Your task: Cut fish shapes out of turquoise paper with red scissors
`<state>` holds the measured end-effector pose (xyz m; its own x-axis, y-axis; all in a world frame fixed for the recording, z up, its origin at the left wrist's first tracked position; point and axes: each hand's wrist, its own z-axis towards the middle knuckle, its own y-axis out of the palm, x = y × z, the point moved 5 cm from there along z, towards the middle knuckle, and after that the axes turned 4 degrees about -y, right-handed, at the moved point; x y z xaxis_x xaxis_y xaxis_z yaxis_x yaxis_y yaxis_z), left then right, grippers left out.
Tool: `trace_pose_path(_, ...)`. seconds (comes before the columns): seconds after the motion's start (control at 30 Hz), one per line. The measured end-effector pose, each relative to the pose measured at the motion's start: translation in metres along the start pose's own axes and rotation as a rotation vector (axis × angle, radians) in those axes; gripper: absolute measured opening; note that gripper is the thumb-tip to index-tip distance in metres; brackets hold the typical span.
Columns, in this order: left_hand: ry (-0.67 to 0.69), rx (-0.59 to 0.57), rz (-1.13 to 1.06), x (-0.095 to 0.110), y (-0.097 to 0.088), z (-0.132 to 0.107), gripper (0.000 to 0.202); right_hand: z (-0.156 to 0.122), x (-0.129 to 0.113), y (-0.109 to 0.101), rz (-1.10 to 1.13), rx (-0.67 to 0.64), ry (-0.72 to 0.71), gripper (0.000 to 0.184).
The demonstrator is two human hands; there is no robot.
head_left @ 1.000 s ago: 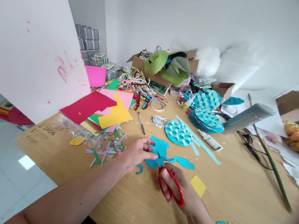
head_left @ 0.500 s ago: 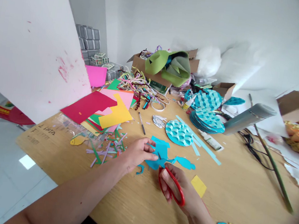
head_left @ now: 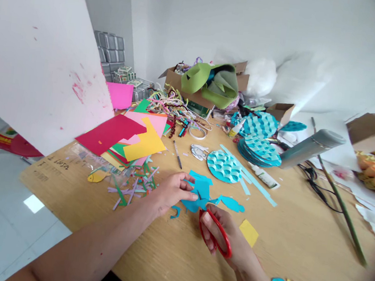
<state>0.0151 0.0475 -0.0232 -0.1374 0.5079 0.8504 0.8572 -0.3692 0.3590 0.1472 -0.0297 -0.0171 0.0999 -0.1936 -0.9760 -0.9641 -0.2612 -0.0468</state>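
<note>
My left hand (head_left: 175, 192) pinches the left side of a piece of blue paper (head_left: 201, 188) between thumb and fingers. In my right hand (head_left: 221, 225) is a pair of red-handled scissors (head_left: 224, 238), its blades up against the paper's lower right edge and mostly hidden. A blue fish-shaped cutout (head_left: 232, 204) lies just right of the paper. Near my left wrist is a small curved blue scrap (head_left: 175, 211). To the right of the scissors sits a yellow paper square (head_left: 248, 232).
Coloured paper sheets (head_left: 110, 134) and thin strips (head_left: 132, 190) cover the left. Beyond my hands lie a pen (head_left: 177, 153), a fish drawing (head_left: 199, 152) and a scaled blue disc (head_left: 224, 166). A grey flask (head_left: 311, 148) and a green stick (head_left: 342, 210) are at right.
Almost nothing differs. Both hands keep their places on the blue paper and scissors; the whole view has shifted very slightly.
</note>
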Motion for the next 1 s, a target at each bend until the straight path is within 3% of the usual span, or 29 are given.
trace_pose_path(1.0, -0.035, -0.002, -0.027, -0.0001, 0.0009, -0.0019, 0.05, 0.0015, 0.0057, -0.0036, 0.001, 0.012, 0.026, 0.045)
